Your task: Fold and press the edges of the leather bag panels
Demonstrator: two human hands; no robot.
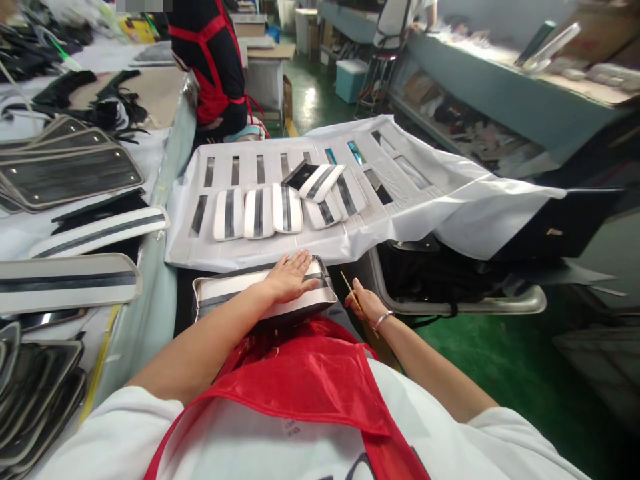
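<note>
My left hand (pixel 291 275) lies flat, fingers stretched out, on a white panel with a dark centre stripe (pixel 235 288) that rests across my lap. My right hand (pixel 367 305) is closed around a thin wooden stick (pixel 349 285) just right of that panel, the stick pointing up and away. Ahead, a white sheet (pixel 450 200) covers a stand and carries several small white pieces with dark stripes (pixel 285 208), lined up side by side, one stacked askew.
Long striped panels (pixel 70 280) and dark trays (pixel 65 173) are piled on the table to my left. A person in a black top with red straps (pixel 213 60) sits beyond the sheet. A metal rack (pixel 465 303) and green floor lie to the right.
</note>
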